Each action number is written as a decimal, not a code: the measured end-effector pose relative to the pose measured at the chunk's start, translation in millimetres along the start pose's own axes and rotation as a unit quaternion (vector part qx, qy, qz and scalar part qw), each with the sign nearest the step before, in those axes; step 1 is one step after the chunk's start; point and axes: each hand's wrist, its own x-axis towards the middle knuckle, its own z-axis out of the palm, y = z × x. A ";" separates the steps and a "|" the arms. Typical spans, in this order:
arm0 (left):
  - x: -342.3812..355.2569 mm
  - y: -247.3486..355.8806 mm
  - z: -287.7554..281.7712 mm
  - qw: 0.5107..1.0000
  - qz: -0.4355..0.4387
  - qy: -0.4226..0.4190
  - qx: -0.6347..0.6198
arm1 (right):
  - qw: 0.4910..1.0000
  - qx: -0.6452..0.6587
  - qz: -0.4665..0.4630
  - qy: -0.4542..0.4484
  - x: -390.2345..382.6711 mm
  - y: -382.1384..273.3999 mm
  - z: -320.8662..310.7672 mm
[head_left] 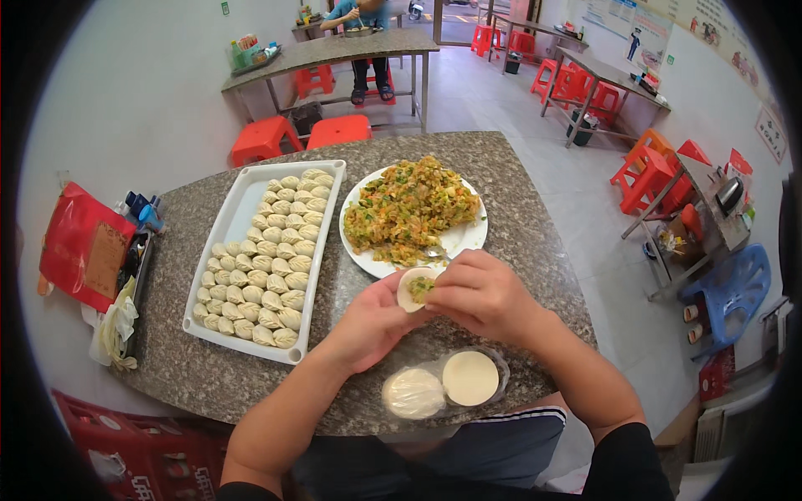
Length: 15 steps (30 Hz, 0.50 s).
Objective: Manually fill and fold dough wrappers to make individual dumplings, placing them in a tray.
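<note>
A round dumpling wrapper (410, 297) with a small mound of chopped filling rests in my left hand (372, 321), its fingers curled under and around it. My right hand (483, 294) pinches the wrapper's right edge with thumb and fingers. Just beyond my hands, a white plate (470, 242) carries a large heap of chopped vegetable filling (409, 204), and a metal spoon (435, 251) lies at its near side. Left of the plate, pleated dumplings (266, 280) sit in close rows in a white tray (247, 190). Nearest me are a stack of round wrappers (470, 378) and a plastic-wrapped stack (414, 393).
Everything stands on a speckled stone table (476, 154). A red bag (79, 242) and bottles (147, 213) are at its left edge. Red stools (340, 131) stand past the far edge. A person (357, 17) sits at a farther table. A blue plastic chair (731, 288) is at right.
</note>
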 end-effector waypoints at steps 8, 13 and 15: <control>1.5 -2.1 -10.0 0.891 0.169 0.076 0.414 | 0.981 0.158 0.106 0.037 10.0 4.3 13.1; 0.0 -0.2 15.7 0.893 0.293 0.175 0.292 | 0.858 0.309 0.384 0.145 -11.0 -7.4 24.7; 0.1 -6.5 10.9 0.884 0.324 0.158 0.298 | 0.838 0.357 0.391 0.130 -11.2 -10.0 30.9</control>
